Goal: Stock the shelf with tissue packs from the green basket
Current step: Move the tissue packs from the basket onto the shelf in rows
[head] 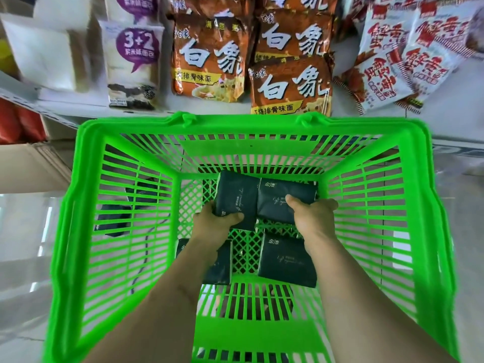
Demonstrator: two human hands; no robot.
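Observation:
Both my arms reach down into the green basket (251, 124). My left hand (212, 222) grips a dark tissue pack (237, 197), thumb on its near edge. Beside it, my right hand (311, 214) grips a second dark tissue pack (285, 191), thumb on top. The two held packs touch each other near the basket's far end. On the basket floor lie two more dark packs, one (286, 263) under my right forearm and one (222, 268) partly hidden by my left forearm.
Beyond the basket is a white shelf (340, 106) with orange noodle bags (209, 56), white and red snack bags (403, 56) on the right and a purple-labelled bread pack (133, 64) on the left. Some dark packs (115, 218) show through the basket's left wall.

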